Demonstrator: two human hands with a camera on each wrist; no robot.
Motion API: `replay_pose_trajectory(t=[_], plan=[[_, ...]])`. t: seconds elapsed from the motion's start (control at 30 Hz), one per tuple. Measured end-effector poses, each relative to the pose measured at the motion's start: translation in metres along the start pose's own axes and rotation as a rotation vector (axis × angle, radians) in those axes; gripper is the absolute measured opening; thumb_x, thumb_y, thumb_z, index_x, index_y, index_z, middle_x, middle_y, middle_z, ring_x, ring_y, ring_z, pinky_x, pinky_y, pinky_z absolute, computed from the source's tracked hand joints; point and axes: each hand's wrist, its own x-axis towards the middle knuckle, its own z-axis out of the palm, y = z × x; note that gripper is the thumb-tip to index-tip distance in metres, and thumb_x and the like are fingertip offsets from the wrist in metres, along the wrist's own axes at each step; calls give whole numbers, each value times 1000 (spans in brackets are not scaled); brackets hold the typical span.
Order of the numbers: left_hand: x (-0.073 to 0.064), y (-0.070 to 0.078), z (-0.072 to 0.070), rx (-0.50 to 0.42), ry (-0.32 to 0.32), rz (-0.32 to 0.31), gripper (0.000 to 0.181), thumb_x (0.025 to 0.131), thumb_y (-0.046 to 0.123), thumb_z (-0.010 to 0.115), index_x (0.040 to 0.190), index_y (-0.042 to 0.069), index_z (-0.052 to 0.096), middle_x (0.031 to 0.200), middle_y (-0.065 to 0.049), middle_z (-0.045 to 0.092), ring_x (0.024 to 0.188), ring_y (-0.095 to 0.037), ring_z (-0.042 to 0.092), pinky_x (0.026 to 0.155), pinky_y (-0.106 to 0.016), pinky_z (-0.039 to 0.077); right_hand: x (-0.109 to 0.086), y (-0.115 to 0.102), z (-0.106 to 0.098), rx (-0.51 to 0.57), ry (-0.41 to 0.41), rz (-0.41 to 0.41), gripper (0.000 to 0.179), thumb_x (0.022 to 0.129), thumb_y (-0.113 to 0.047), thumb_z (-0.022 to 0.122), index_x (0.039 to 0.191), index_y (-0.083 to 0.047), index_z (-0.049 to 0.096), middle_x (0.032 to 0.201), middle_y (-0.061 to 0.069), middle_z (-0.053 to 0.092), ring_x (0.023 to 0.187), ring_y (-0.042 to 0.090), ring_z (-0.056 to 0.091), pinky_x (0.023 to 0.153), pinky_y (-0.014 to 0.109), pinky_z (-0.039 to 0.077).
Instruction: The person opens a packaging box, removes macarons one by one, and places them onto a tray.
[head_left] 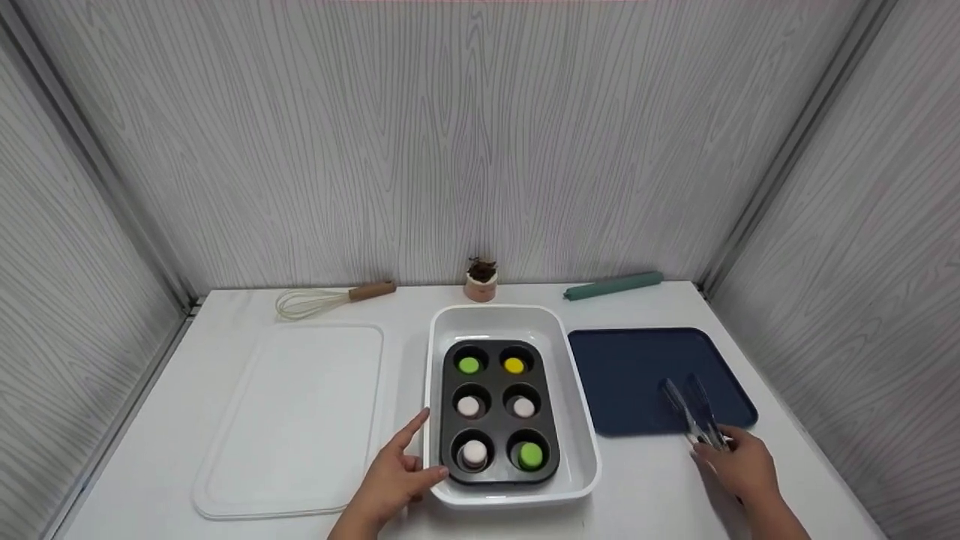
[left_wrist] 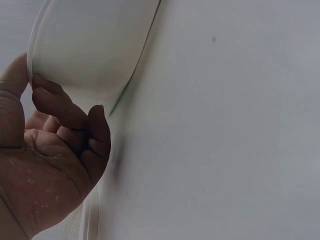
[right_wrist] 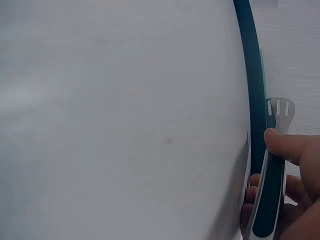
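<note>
Over navy tray [head_left: 626, 382], slotted metal tongs [head_left: 681, 406]

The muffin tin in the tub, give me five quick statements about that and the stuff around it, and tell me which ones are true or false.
1. The muffin tin sits inside the white tub. True.
2. Every cup of the tin holds a green piece. False: two hold green pieces, one a yellow piece and three pale pieces.
3. The right hand holds the tongs. True.
4. The left hand grips the whisk. False: it is touching the white tub.
5. In the head view, the blue tray lies right of the white tub. True.
</note>
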Motion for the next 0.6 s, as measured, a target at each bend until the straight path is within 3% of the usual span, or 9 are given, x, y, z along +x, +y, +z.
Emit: replay_pose_trajectory(t=[0.1,0.23,0.4,0.6], plan=[[0,0,1,-2,3,3,104,85,2,84,169,11,25,59,0,55,50,-9,43,51,-24,39,-4,-4,1,69,-6,7,75,99,-30,76,151,14,45,118,34,65,92,36,69,69,37,54],[1,-2,2,10,16,-2,104,84,2,83,169,12,25,59,-1,56,49,-10,43,50,-25,40,-10,-15,2,123,-18,-24,74,102,-30,74,156,9,43,122,31,63,84,22,69,66,33,54],[2,-3,4,19,22,2,102,85,2,83,169,14,26,58,0,53,49,-11,44,50,-25,40,-16,-35,-2,97,7,-106,74,101,-34,75,154,9,46,135,35,60,94,28,73,70,31,55],[1,-3,3,22,25,-13,102,86,2,81,170,14,25,59,0,53,50,-11,44,51,-26,40,-24,-65,0,103,10,-209,64,100,-29,76,145,13,55,120,28,69,97,26,73,71,27,56]])
